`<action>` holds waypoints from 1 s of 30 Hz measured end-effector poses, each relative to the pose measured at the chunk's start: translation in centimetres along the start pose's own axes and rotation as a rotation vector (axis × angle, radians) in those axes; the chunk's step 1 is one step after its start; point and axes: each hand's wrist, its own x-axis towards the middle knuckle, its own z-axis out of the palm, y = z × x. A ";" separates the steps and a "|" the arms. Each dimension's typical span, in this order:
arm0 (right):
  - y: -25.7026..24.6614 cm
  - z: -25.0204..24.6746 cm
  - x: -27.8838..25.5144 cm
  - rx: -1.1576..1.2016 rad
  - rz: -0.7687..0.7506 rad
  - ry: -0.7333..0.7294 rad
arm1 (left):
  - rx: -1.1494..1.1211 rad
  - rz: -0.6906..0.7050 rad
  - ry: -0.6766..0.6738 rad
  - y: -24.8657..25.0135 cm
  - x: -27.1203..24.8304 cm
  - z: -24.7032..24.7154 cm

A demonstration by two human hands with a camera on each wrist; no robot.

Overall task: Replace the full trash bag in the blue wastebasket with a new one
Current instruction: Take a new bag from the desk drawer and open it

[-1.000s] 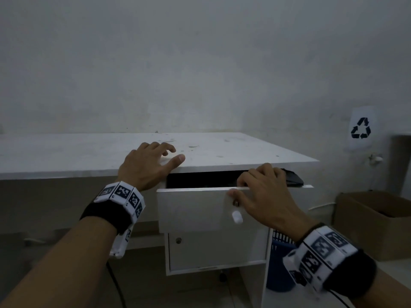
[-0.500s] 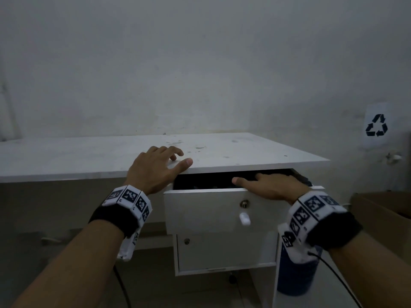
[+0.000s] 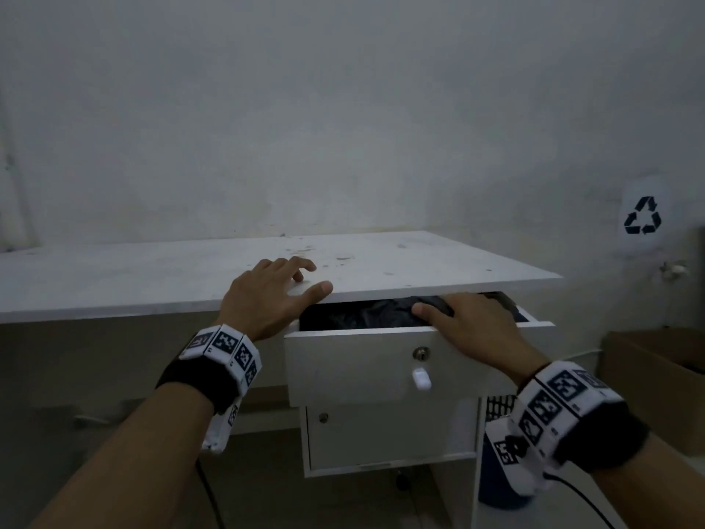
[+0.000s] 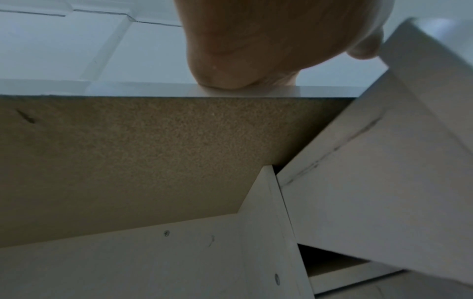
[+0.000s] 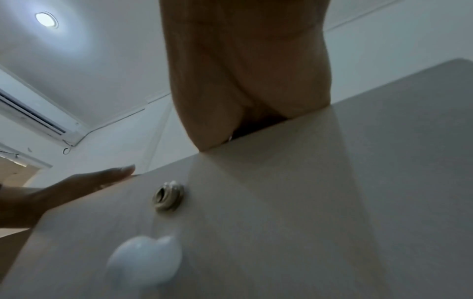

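left hand (image 3: 267, 295): flat, fingers spread on surface (image 3: 114, 276) | right hand (image 3: 473, 326): reaching into open drawer (image 3: 362, 360), on black bags (image 3: 366, 313), grip unclear

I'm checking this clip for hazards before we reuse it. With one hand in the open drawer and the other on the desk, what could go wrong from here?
1. The right hand reaches over the drawer front into the black bags; if the drawer slides shut, its fingers could be pinched under the desktop.
2. The bags look crumpled together, so several might come out at once.
3. The left hand rests at the desktop edge, thumb beside the gap.
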 end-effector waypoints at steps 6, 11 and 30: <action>0.5 -0.1 -0.2 0.616 -0.056 0.315 | 0.009 0.020 0.000 -0.2 0.2 0.1; 0.4 -1.8 -0.7 1.203 0.162 0.386 | -0.079 0.075 -0.005 -0.4 0.0 -0.1; -1.4 -5.6 -5.4 0.367 -0.080 -0.211 | 0.060 0.106 -0.195 0.4 -0.7 -1.1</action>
